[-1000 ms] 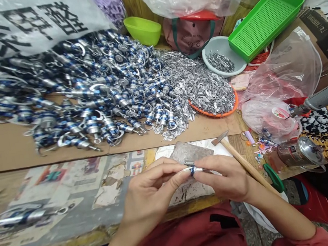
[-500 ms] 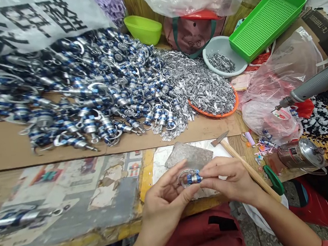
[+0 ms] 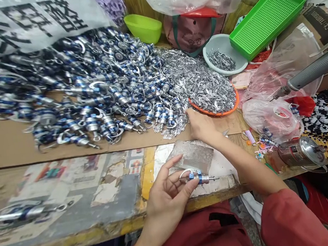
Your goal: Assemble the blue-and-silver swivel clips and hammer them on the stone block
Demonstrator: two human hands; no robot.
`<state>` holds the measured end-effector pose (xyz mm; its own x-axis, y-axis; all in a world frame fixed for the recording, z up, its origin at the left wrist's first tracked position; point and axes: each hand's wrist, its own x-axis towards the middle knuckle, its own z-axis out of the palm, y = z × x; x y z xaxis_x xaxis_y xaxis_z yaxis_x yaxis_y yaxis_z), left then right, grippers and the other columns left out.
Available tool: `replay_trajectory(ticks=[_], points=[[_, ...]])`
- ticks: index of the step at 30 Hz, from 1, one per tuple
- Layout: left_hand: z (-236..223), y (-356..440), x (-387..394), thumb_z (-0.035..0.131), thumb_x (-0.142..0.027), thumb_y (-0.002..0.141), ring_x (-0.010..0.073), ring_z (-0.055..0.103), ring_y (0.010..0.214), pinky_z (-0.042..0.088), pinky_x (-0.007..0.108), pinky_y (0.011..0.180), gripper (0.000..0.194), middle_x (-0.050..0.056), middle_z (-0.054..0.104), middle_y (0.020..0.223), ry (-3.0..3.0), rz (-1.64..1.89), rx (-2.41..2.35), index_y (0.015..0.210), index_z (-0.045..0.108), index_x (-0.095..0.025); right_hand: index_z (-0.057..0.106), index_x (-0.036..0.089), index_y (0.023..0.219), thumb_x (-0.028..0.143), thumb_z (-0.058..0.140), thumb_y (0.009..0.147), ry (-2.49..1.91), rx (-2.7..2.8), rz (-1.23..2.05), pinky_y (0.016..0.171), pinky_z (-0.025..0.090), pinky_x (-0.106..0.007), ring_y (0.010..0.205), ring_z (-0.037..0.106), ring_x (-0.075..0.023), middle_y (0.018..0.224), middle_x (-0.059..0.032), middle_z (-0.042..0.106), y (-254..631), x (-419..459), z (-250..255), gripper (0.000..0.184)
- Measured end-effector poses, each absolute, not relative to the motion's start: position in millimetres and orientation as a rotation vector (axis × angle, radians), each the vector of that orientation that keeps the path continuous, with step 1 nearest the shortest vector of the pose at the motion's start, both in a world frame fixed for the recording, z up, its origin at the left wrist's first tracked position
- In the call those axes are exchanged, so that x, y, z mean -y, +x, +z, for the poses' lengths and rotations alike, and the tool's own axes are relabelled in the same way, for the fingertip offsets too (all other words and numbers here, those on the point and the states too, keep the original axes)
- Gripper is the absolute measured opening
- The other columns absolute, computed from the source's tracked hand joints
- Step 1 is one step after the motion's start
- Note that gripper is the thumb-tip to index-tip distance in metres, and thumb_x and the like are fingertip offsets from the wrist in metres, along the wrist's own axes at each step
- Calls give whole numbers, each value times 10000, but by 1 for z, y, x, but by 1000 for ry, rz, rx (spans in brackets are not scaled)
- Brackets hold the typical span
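My left hand [image 3: 166, 195] pinches a small blue and silver swivel clasp [image 3: 198, 177] with a ring at one end, over the near edge of the table. My right hand [image 3: 199, 125] has reached forward to the loose small flat metal pieces [image 3: 173, 130] beside the orange tray [image 3: 216, 113], its fingers curled down on them. What they pinch, if anything, is hidden. A grey stone slab [image 3: 192, 157] lies between the two hands. A big heap of blue and silver clasps [image 3: 89, 92] covers the cardboard behind.
A white bowl of pins [image 3: 223, 55], a green mesh tray [image 3: 267, 18] and a green bowl [image 3: 143, 28] stand at the back. Plastic bags [image 3: 272, 116], a metal tin [image 3: 300, 153] and a grey power tool [image 3: 309, 75] are on the right. A finished clasp [image 3: 26, 213] lies near left.
My right hand let go of the clasp and reached forward to the metal pieces by the orange tray. My left hand keeps the clasp alone.
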<state>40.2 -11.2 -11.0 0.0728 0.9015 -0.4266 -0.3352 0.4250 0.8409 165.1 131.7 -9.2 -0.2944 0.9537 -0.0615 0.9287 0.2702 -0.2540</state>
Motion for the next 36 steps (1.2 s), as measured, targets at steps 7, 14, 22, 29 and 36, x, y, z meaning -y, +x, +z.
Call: replay_trajectory(ticks=[7, 14, 22, 29, 36], points=[[-16, 34, 6, 763, -225, 609, 107, 644, 682, 504, 194, 677, 741, -32, 677, 674, 592, 969, -1107, 1227, 358, -186, 600, 151, 1050, 59, 437, 856, -1609, 2284, 458, 792, 472, -278, 912, 587, -163, 964, -76, 620, 211, -100, -2, 269], [-19, 31, 5, 745, -198, 636, 104, 652, 683, 500, 205, 690, 733, -33, 686, 706, 619, 976, -1042, 1228, 314, -201, 663, 164, 866, 179, 547, 861, -900, 2366, 745, 718, 477, -254, 761, 610, -127, 802, -39, 679, 211, -50, 22, 117], [-18, 26, 0, 746, -198, 625, 95, 614, 621, 453, 192, 620, 674, -49, 651, 669, 720, 960, -1072, 1186, 371, -189, 635, 184, 880, 217, 534, 863, -1156, 2000, 893, 875, 463, -315, 984, 612, -158, 1043, -77, 667, 206, -58, -3, 107], [-23, 14, -9, 756, -262, 618, 130, 632, 615, 455, 227, 604, 630, -40, 648, 706, 835, 807, -1098, 1133, 395, -224, 631, 201, 894, 255, 535, 850, -1308, 1545, 1087, 897, 471, -324, 1014, 621, -171, 1051, -62, 682, 186, -43, -30, 119], [-30, 5, -18, 768, -286, 605, 171, 653, 687, 468, 267, 653, 684, -22, 666, 721, 898, 664, -994, 1155, 365, -229, 638, 225, 907, 250, 535, 846, -1414, 1450, 955, 881, 487, -316, 1009, 626, -172, 1042, -35, 690, 185, -26, -30, 123]])
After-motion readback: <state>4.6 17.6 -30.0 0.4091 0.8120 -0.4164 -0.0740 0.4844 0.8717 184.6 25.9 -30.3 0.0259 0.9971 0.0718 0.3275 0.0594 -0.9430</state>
